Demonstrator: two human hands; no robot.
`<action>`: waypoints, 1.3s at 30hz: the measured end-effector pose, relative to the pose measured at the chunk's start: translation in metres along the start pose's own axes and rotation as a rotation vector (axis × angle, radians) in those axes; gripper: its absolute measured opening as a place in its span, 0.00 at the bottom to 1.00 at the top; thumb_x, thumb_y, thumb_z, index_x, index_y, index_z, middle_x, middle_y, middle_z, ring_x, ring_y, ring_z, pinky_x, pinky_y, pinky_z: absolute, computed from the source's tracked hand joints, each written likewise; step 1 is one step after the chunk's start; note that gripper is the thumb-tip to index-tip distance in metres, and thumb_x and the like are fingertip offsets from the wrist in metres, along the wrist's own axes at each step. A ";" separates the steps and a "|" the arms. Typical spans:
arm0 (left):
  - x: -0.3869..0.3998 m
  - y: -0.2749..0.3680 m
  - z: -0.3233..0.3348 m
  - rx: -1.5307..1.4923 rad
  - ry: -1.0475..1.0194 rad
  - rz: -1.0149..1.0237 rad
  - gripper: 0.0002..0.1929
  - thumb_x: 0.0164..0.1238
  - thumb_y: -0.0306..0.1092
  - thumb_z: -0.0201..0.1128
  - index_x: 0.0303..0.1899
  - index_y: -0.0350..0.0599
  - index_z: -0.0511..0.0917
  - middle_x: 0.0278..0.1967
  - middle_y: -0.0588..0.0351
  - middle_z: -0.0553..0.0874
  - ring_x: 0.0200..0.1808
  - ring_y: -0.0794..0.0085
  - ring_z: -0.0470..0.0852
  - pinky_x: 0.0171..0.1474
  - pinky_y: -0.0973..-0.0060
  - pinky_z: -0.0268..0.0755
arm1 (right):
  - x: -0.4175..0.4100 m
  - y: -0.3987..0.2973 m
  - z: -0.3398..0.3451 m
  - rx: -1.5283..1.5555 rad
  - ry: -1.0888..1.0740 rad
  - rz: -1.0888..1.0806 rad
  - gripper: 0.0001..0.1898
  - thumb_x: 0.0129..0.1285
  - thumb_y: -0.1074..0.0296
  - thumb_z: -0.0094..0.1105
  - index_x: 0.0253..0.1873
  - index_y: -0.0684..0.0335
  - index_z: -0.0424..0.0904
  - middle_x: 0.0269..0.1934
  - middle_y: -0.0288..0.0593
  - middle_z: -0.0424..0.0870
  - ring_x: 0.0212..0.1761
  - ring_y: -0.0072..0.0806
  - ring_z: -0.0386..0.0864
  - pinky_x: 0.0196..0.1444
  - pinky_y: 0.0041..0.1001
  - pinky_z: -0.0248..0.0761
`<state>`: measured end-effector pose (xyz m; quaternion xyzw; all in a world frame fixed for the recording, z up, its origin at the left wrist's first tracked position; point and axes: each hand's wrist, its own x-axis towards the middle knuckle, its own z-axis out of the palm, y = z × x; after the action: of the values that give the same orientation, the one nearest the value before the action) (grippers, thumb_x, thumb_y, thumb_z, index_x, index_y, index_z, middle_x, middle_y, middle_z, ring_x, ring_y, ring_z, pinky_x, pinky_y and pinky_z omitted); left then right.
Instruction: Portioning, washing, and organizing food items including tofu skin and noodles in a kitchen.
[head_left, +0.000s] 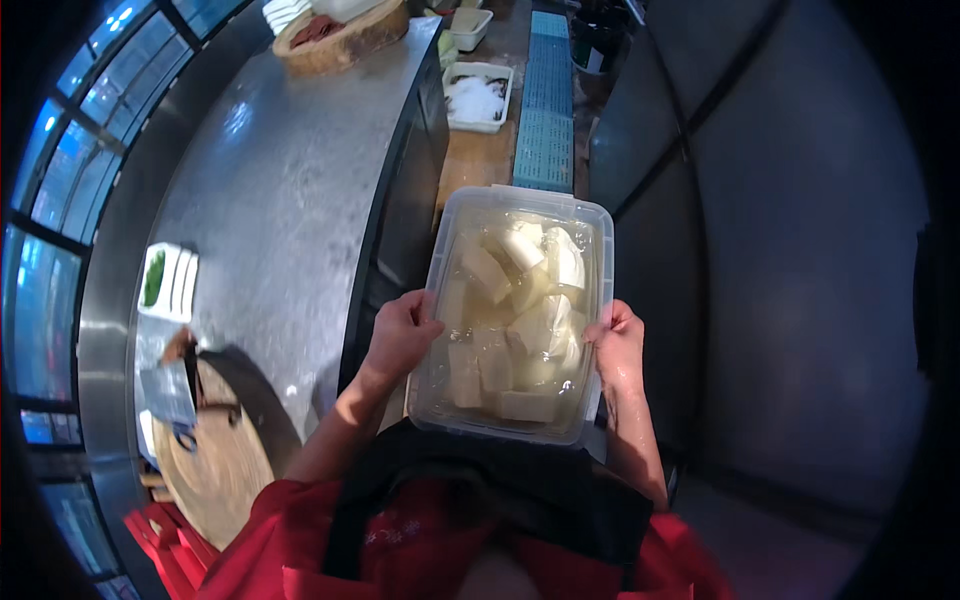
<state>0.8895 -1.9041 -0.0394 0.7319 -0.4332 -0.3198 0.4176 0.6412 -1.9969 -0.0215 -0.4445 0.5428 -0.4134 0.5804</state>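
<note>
A translucent plastic tub (606, 247) is held in front of my body, its near end close to my black apron. Cloudy liquid fills it, with several pale white blocks (544, 330) in it that look like tofu. My left hand (403, 330) grips the rim on the left long side, thumb over the edge. On the opposite side my right hand (619, 341) grips the rim at about the same height. The fingers under the rim are partly hidden on both sides. Water drops show on my right forearm.
At left runs a steel counter (292, 165) with a round wooden chopping block (217, 457), a cleaver (169, 394), white trays with greens (169, 281) and another block (345, 45) bearing dark red meat. Ahead lie a white basin with ice (476, 97) and blue perforated mats (546, 112). Dark panels stand at right.
</note>
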 end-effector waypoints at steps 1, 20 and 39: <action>0.023 0.002 -0.002 0.003 0.001 0.001 0.10 0.43 0.28 0.62 0.22 0.37 0.68 0.14 0.58 0.66 0.19 0.78 0.65 0.24 0.76 0.61 | 0.022 -0.009 0.010 0.026 -0.007 0.008 0.07 0.40 0.85 0.48 0.21 0.62 0.65 0.19 0.29 0.65 0.21 0.15 0.61 0.23 0.18 0.55; 0.507 0.075 0.008 0.197 -0.190 0.042 0.16 0.42 0.38 0.67 0.19 0.38 0.69 0.16 0.51 0.74 0.21 0.63 0.75 0.27 0.69 0.67 | 0.423 -0.091 0.134 0.036 0.178 -0.026 0.08 0.39 0.84 0.52 0.22 0.61 0.66 0.21 0.30 0.70 0.22 0.16 0.65 0.24 0.17 0.59; 0.979 0.219 0.176 0.196 -0.423 0.229 0.13 0.47 0.37 0.66 0.23 0.34 0.75 0.15 0.49 0.75 0.19 0.67 0.74 0.24 0.69 0.64 | 0.844 -0.228 0.101 -0.041 0.488 -0.102 0.11 0.37 0.81 0.52 0.20 0.58 0.59 0.18 0.26 0.60 0.22 0.15 0.58 0.23 0.19 0.53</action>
<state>1.0738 -2.9057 -0.0276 0.6319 -0.6198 -0.3728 0.2784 0.8004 -2.8621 -0.0211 -0.3699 0.6520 -0.5262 0.4015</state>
